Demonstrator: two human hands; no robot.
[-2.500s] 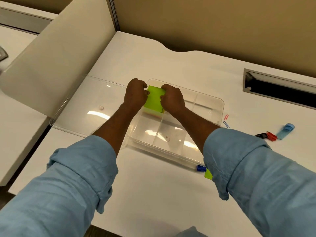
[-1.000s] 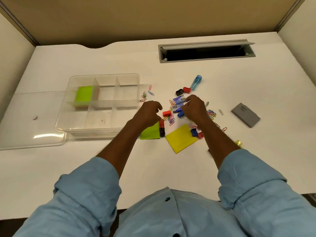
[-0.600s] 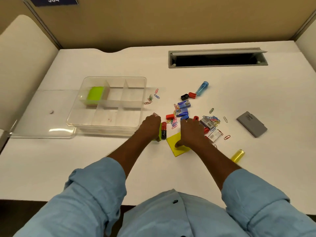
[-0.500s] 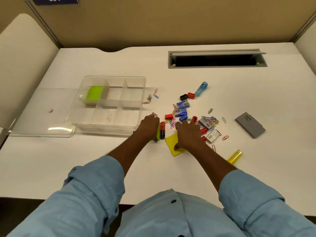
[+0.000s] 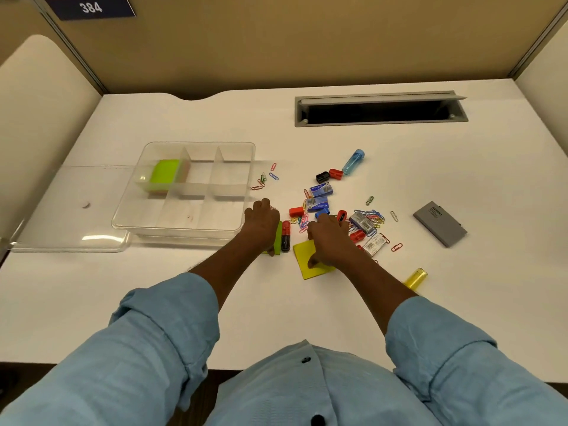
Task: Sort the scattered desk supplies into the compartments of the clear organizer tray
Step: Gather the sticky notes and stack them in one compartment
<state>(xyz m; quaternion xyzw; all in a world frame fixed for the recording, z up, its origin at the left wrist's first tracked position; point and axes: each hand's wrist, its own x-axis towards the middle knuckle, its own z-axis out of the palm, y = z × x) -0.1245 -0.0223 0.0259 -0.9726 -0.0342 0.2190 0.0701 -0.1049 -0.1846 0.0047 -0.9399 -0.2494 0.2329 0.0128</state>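
The clear organizer tray [image 5: 181, 234] stands left of centre, with a green sticky pad [image 5: 164, 175] in its back-left compartment. My left hand [image 5: 262, 224] lies curled over a second green sticky pad [image 5: 278, 238] just right of the tray, thumb hooked at the pad's near edge. My right hand [image 5: 331, 241] rests on a yellow sticky pad [image 5: 304, 265], thumb pressing on it, fingers reaching toward a blue sharpener [image 5: 321, 213]. Most of both pads is hidden under the hands. A red and black item [image 5: 285, 237] lies between the pads.
Blue staple boxes [image 5: 319, 190], red sharpeners [image 5: 296, 211] and several coloured paper clips [image 5: 371, 216] lie beyond my right hand. A blue tube [image 5: 353, 161], a yellow tube [image 5: 415, 278] and a grey box [image 5: 439, 224] lie further right. The tray lid [image 5: 67, 210] lies left; a cable slot [image 5: 381, 109] is behind.
Both hands left the tray, where the green pad now sits, and came to the scattered supplies. Over the last half second the hands have hardly moved on the two pads.
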